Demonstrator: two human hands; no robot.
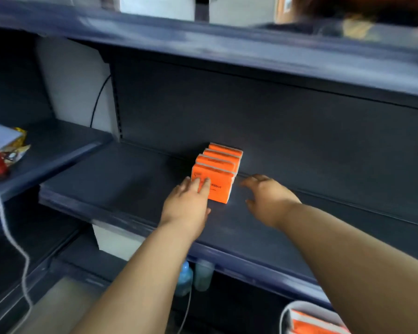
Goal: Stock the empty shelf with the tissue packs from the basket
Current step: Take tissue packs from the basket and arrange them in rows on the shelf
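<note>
While the left hand (187, 203) lies with its fingers (203, 185) nearly straight against the front face of the nearest orange pack, the right hand (268, 196) hangs just to the right of the tissue packs (217, 168). Its fingers are spread and loose and grip nothing. Whether its fingertips touch the shelf board cannot be told. Neither hand is curled round anything: the left only presses or rests on the pack's upper left corner.

The tissue packs stand on edge in a short row on the dark blue shelf (106, 186), one behind another and touching, running back from the left hand toward the rear panel. There are four, as far as can be counted. The word TISSUE shows on the front one, partly covered by the fingers.

Well below and to the right of the row, at the bottom edge of the view, sits the basket (284, 315). It is cut off, so only a curve of pale rim shows, with more orange packs (310, 325) inside it; their number cannot be made out.

Under the shelf, below the row, two pale bottles (186, 278) stand in shadow — blurred, labels unreadable. Far to the left of the row, snack packets (12, 145) lie on a neighbouring shelf, and a white cable (10, 237) trails down past them.
</note>
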